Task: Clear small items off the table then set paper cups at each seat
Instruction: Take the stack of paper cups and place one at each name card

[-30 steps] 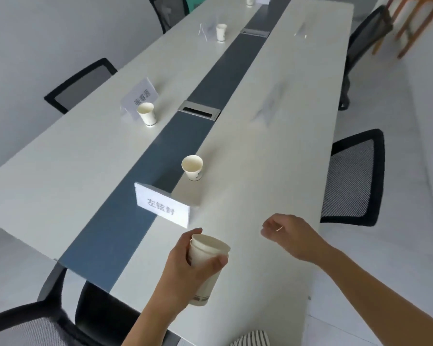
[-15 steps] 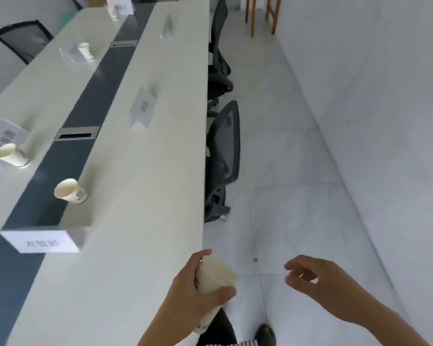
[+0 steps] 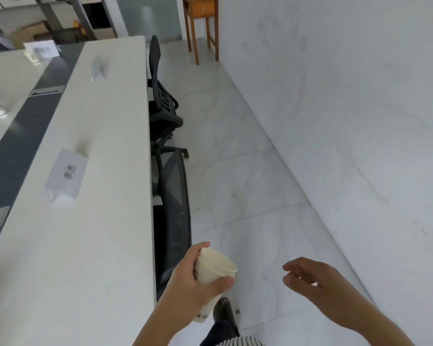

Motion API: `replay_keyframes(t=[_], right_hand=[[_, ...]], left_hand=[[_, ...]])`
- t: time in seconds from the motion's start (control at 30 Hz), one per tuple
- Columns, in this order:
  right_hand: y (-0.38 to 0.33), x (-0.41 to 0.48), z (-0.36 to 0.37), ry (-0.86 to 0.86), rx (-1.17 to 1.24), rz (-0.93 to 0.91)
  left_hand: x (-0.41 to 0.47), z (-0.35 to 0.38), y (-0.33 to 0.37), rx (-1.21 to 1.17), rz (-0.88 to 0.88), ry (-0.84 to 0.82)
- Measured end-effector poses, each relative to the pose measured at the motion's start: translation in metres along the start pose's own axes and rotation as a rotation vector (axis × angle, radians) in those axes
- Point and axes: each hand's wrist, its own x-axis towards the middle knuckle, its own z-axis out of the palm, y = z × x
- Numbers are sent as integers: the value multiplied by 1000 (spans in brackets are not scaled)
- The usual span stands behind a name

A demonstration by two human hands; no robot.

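Left hand grips a stack of paper cups beside the table; right hand hangs empty, fingers loose. Tilted, apparently nested cups could slip apart.

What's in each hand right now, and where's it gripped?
The left hand holds a stack of paper cups, wrapped around its side just below the rim. The right hand is open and holds nothing.

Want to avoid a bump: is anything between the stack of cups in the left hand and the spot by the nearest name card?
Nothing visible: the stack of cups in the left hand has bare table up to the name card.
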Motion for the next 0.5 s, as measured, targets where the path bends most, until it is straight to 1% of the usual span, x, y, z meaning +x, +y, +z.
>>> replay_keyframes(t=[0.23,0.37,0.5], right_hand=[[-73,109,-64,80,75,-67],[-97,178,-91,15,51,-83],[-123,264,-124,-71,-29,-143]], left_hand=[[118,-54,75,9,66,4],[178,-75,96,-29,55,71],[244,-85,110,-33,16,147]])
